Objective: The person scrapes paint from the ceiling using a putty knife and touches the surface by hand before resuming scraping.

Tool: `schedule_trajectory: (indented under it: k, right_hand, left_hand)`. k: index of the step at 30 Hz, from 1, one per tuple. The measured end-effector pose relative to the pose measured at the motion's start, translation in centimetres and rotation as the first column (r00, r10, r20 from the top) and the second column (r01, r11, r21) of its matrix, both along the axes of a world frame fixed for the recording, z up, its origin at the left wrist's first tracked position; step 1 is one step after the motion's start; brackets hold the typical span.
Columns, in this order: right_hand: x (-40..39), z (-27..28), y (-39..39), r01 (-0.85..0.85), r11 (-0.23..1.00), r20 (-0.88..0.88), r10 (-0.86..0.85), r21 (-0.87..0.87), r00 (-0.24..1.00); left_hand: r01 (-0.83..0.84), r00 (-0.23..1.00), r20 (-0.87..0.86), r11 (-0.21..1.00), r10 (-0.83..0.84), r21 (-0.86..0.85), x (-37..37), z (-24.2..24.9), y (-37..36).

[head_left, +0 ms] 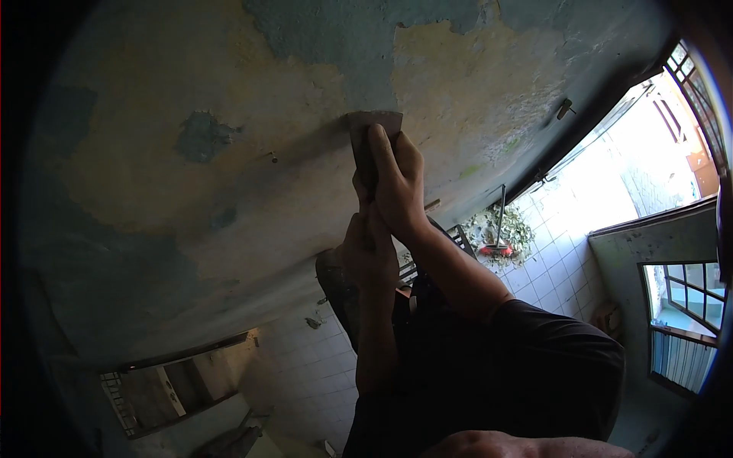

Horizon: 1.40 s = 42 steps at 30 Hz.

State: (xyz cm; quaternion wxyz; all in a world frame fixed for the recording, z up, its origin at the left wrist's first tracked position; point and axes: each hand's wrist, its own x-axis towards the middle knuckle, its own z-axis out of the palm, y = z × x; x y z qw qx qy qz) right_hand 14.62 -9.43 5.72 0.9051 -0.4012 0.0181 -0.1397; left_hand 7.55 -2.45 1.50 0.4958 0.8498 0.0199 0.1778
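Observation:
A paint scraper [374, 119] with a wide flat blade rests its edge at the wall [305, 183], where pale yellowish areas meet patches of blue-green paint. My right hand [398, 183] is closed on the scraper just behind the blade, its thumb laid along the flat face. Lower down, my left hand [369, 248] is closed around the handle end, close below the right one. Most of the handle is hidden by my fingers.
A nail [274, 157] sticks out of the wall. Below right, a broom with a red head [496, 249] stands among paint flakes [519, 229] on the white tiled floor [561, 263]. A bright doorway [611, 168] and a barred window [691, 294] lie to the right.

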Motion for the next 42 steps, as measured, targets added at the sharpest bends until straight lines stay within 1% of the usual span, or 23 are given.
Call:
schedule_trajectory:
  k: [3, 6, 8, 9, 11, 12, 15, 16, 18, 19, 21, 22, 24, 26, 28, 29, 30, 32, 33, 35, 38, 39, 42]
  right_hand:
    - [0.0, 0.2, -0.9, -0.001, 1.0, -0.008, 0.001, -0.02, 1.0]
    - [0.0, 0.2, -2.0, -0.031, 0.993, -0.017, 0.029, -0.114, 0.999]
    - [0.1, 0.1, -1.7, -0.033, 0.995, -0.035, 0.029, -0.097, 0.999]
    - [0.1, 0.1, -1.5, -0.028, 0.995, -0.034, 0.025, -0.092, 0.999]
    - [0.0, 0.1, -1.2, -0.02, 0.998, 0.016, 0.021, -0.062, 1.0]
    - [0.2, 0.0, -1.4, -0.013, 0.998, 0.017, 0.014, -0.058, 1.0]
    - [0.5, -0.1, -2.2, -0.004, 0.985, 0.006, 0.005, -0.173, 1.0]
    - [0.5, 0.3, -3.0, -0.004, 0.984, 0.008, 0.005, -0.18, 1.0]
    - [0.2, 0.6, -4.0, -0.095, 0.956, -0.027, 0.091, -0.278, 0.995]
    - [0.3, 0.5, -3.9, -0.093, 0.956, -0.026, 0.089, -0.279, 0.996]
    - [0.4, 0.1, -3.1, -0.069, 0.974, -0.028, 0.064, -0.214, 0.998]
    - [0.4, 0.1, -2.8, -0.065, 0.975, -0.033, 0.059, -0.211, 0.998]
    - [0.4, 0.0, -2.2, -0.045, 0.987, -0.036, 0.039, -0.156, 0.999]
    - [0.5, 0.0, -2.7, -0.036, 0.985, -0.007, 0.035, -0.167, 0.999]
    - [0.4, 0.4, -3.7, -0.085, 0.956, -0.056, 0.072, -0.282, 0.996]
    - [0.3, 0.5, -3.6, -0.089, 0.954, -0.057, 0.076, -0.288, 0.996]
    - [0.4, 0.6, -3.7, -0.083, 0.954, -0.047, 0.072, -0.289, 0.996]
    - [0.4, 0.4, -3.3, -0.075, 0.957, -0.042, 0.066, -0.282, 0.997]
    - [0.6, 0.3, -2.7, -0.058, 0.974, -0.038, 0.051, -0.219, 0.998]
    - [0.6, -0.3, -1.8, -0.039, 0.988, -0.034, 0.035, -0.148, 0.999]
    - [0.4, 0.5, -1.3, -0.031, 0.994, -0.021, 0.029, -0.108, 0.999]
    - [0.4, 0.3, -1.1, -0.025, 0.996, -0.008, 0.024, -0.083, 1.0]
    - [0.5, -0.2, -1.1, 0.0, 0.995, -0.017, -0.001, -0.098, 1.0]
  left_hand:
    - [-0.085, 0.993, 0.074, 0.991, 0.093, -0.102, 0.0, -1.6, -1.8]
    - [-0.069, 0.998, -0.01, 0.973, 0.068, -0.22, -0.1, -1.6, -3.3]
    - [-0.046, 0.981, 0.175, 0.982, 0.079, -0.182, 0.3, -1.8, -3.1]
    - [-0.041, 0.982, 0.177, 0.983, 0.073, -0.177, 0.4, -1.5, -2.7]
    - [-0.001, 0.998, 0.055, 0.987, 0.01, -0.16, 0.6, -0.9, -1.6]
    - [0.006, 0.998, 0.057, 0.988, 0.003, -0.156, 0.9, -1.2, -1.8]
    - [-0.021, 0.997, 0.063, 0.948, 0.043, -0.318, 1.7, -5.0, -3.4]
    - [-0.007, 1.0, -0.011, 0.917, 0.003, -0.399, 1.1, -3.7, -4.6]
    - [-0.005, 1.0, -0.022, 0.905, -0.005, -0.426, 0.6, -3.6, -5.6]
    - [-0.002, 1.0, -0.021, 0.904, -0.007, -0.427, 0.8, -4.0, -5.4]
    - [0.014, 0.985, 0.17, 0.966, 0.032, -0.26, 1.4, -4.9, -4.2]
    - [0.017, 0.986, 0.165, 0.966, 0.027, -0.256, 1.3, -4.1, -3.5]
    - [0.048, 0.998, -0.02, 0.966, -0.055, -0.254, 0.8, -2.3, -2.5]
    - [0.039, 0.999, 0.017, 0.975, -0.036, -0.218, 1.0, -2.5, -3.3]
    - [-0.002, 0.997, 0.072, 0.956, 0.024, -0.295, 1.3, -2.6, -4.9]
    - [-0.003, 0.999, -0.036, 0.923, -0.012, -0.385, 0.6, -2.4, -5.2]
    - [-0.006, 0.999, -0.036, 0.92, -0.009, -0.392, 0.7, -2.7, -5.0]
    - [-0.001, 1.0, 0.01, 0.975, 0.003, -0.223, 1.0, -3.2, -3.7]
    - [0.002, 1.0, 0.009, 0.975, 0.0, -0.221, 1.1, -2.9, -3.1]
    - [-0.018, 1.0, 0.01, 0.998, 0.019, -0.068, 0.9, -1.5, -1.9]
    - [0.017, 0.995, -0.098, 0.99, -0.031, -0.143, 1.1, 0.5, -0.8]
    - [0.026, 0.991, -0.131, 0.994, -0.04, -0.107, 1.2, 1.0, -0.5]
    - [-0.003, 1.0, -0.023, 0.998, 0.001, -0.067, 1.2, -1.7, -1.1]
